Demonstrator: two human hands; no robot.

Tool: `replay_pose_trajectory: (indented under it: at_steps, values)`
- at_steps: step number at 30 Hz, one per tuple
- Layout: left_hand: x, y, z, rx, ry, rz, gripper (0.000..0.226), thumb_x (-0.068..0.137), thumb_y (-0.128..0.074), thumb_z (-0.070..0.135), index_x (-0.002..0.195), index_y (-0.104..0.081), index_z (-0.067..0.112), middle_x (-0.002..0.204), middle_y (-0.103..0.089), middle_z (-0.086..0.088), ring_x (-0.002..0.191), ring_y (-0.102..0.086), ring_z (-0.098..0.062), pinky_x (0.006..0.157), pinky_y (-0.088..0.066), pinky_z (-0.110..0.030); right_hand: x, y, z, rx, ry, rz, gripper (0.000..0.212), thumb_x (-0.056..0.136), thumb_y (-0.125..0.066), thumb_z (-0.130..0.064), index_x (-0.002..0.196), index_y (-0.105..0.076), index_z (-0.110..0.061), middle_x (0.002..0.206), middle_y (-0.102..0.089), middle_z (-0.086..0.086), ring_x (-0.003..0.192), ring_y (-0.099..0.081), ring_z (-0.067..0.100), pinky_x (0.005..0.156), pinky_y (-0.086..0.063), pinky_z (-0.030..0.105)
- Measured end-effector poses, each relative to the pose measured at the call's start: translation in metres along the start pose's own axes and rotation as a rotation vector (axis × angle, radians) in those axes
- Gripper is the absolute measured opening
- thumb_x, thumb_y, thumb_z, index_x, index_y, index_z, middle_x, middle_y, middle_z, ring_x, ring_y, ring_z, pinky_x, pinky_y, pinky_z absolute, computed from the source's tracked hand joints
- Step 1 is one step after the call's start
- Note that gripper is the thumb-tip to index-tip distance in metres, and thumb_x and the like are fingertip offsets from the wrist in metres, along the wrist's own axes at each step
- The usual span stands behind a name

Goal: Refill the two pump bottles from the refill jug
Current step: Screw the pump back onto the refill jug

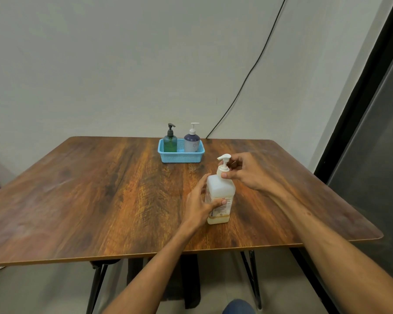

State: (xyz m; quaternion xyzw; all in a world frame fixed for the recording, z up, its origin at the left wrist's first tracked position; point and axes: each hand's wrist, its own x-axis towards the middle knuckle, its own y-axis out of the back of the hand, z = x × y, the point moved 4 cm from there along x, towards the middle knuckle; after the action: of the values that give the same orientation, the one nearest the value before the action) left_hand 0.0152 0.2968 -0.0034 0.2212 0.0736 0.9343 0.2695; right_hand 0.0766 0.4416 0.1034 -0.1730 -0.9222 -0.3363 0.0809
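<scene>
A square, translucent white refill jug (221,189) with a white pump top stands upright on the wooden table, right of centre. My left hand (200,203) wraps its body from the left, thumb across the label. My right hand (243,171) pinches the collar of the pump (224,163) between thumb and fingers. At the back of the table a green pump bottle (170,141) with a black pump and a white and purple pump bottle (192,141) with a white pump stand upright side by side in a blue basket (179,156).
The wooden table (100,189) has rounded corners and thin black legs. A black cable (247,75) runs down the wall behind the basket. A dark panel (372,132) stands close to the table's right side.
</scene>
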Motion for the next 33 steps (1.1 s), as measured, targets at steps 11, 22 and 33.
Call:
replay_pose_trajectory:
  at_steps: [11,22,33]
  values:
    - [0.000,0.000,-0.001,0.008,-0.004,-0.002,0.086,0.074,-0.086,0.031,0.148,-0.042,0.024,0.137,-0.058,0.005,0.122,-0.056,-0.010,0.099,-0.053,-0.036,0.002,-0.001,0.001,-0.058,-0.005,0.006,0.024,0.074,-0.086,-0.008,0.092,-0.073,-0.018,0.092,-0.074,0.005,0.088,-0.068,0.021,0.086,-0.057,0.046]
    - [0.000,0.001,0.004,-0.003,-0.012,-0.006,0.078,0.075,-0.086,0.027,0.142,-0.047,0.027,0.132,-0.060,0.006,0.117,-0.057,-0.006,0.085,-0.048,-0.011,-0.003,-0.006,0.009,-0.041,-0.027,0.099,0.058,0.051,-0.090,-0.056,0.089,-0.070,-0.017,0.084,-0.069,0.000,0.077,-0.061,0.014,0.069,-0.053,0.034]
    - [-0.001,0.000,0.003,0.014,-0.017,0.002,0.080,0.075,-0.085,0.030,0.144,-0.045,0.026,0.134,-0.059,0.005,0.120,-0.056,-0.009,0.099,-0.052,-0.031,-0.011,-0.016,0.013,0.206,-0.075,0.213,0.042,0.063,-0.093,-0.017,0.090,-0.066,-0.001,0.084,-0.065,0.006,0.070,-0.054,0.011,0.062,-0.049,0.025]
